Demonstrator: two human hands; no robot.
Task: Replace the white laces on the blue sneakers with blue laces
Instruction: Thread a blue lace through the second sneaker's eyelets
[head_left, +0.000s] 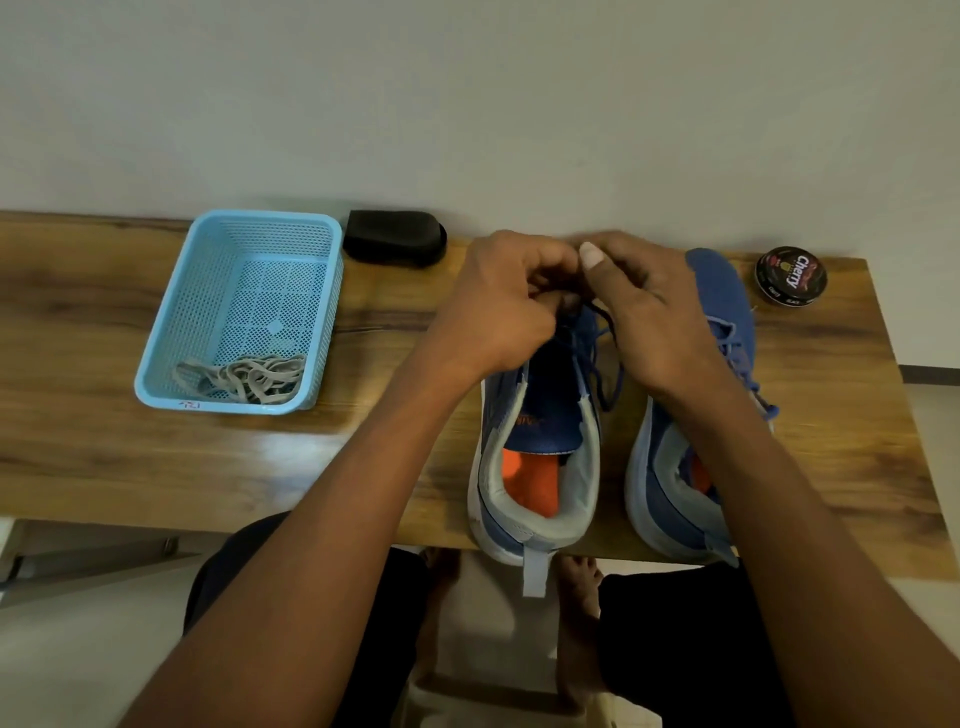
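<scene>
Blue laces (605, 353) are being threaded through the left sneaker (540, 441) beside the basket (171, 332), both hands' (498, 306) (644, 312) fingers pinching lace ends, probably the next eyelet awaiting.

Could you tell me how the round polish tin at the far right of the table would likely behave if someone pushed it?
The polish tin lies flat on its base on the wooden table, so a push would probably slide it rather than roll it. It looks low and wide, so tipping seems unlikely. It sits close to the table's right edge, so a rightward shove might send it off.
</scene>
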